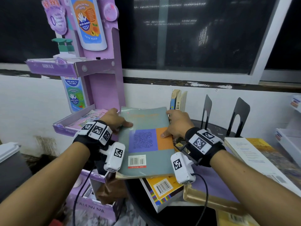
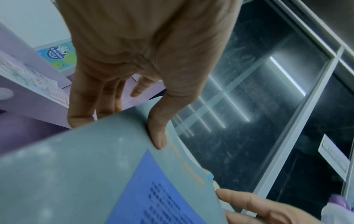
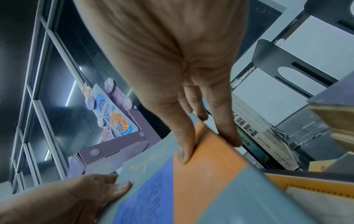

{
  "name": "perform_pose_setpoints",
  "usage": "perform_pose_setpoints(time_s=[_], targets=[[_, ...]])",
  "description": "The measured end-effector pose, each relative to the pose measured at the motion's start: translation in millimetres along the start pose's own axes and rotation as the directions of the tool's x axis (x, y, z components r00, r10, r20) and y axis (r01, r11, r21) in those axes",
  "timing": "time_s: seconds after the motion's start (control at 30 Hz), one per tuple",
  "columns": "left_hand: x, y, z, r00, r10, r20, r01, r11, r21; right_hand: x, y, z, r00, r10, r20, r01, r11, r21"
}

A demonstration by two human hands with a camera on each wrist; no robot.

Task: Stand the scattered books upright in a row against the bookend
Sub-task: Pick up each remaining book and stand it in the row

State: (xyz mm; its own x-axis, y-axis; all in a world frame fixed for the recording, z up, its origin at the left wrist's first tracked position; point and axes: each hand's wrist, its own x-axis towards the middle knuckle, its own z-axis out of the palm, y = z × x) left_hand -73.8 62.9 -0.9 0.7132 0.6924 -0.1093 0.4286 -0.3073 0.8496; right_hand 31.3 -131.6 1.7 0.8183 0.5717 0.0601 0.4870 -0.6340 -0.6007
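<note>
Purple "GENTLE" display stand (image 1: pixel 53 66), both hands gripping barcoded grey book (image 1: pixel 146 141)

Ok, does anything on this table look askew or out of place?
Yes. Several books lie flat in a loose overlapping pile, like the yellow book, not upright. The grey book, held by the left hand and right hand, is tilted.

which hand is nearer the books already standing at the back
Right. The right hand grips the grey book's right edge just in front of the standing books; the left hand grips the opposite edge, a book's width further away.
</note>
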Motion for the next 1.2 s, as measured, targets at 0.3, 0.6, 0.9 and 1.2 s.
perform_pose_setpoints(time_s=[0.3, 0.6, 0.9, 1.2], targets=[[2.5, 12.3, -7.3, 0.992, 0.124, 0.001, -0.116, 0.925, -0.361, 1.1, 6.6, -1.7, 0.949, -0.093, -0.301, 0.164, 0.962, 0.22], [-5.1, 0.5, 16.9, 0.974, 0.227, -0.02, -0.175, 0.689, -0.703, -5.1, 10.7, 0.5, 0.88, -0.115, -0.461, 0.228, 0.953, 0.197], [-9.0, 1.4, 29.6, 0.954, 0.287, -0.083, -0.218, 0.481, -0.849, -6.4, 5.8, -1.2, 0.894, -0.147, -0.423, 0.305, 0.891, 0.335], [-10.6, -3.5, 26.5, 0.924, 0.368, -0.103, -0.267, 0.428, -0.863, -0.6, -5.5, -45.8, 0.955, -0.288, -0.07, 0.293, 0.88, 0.374]])
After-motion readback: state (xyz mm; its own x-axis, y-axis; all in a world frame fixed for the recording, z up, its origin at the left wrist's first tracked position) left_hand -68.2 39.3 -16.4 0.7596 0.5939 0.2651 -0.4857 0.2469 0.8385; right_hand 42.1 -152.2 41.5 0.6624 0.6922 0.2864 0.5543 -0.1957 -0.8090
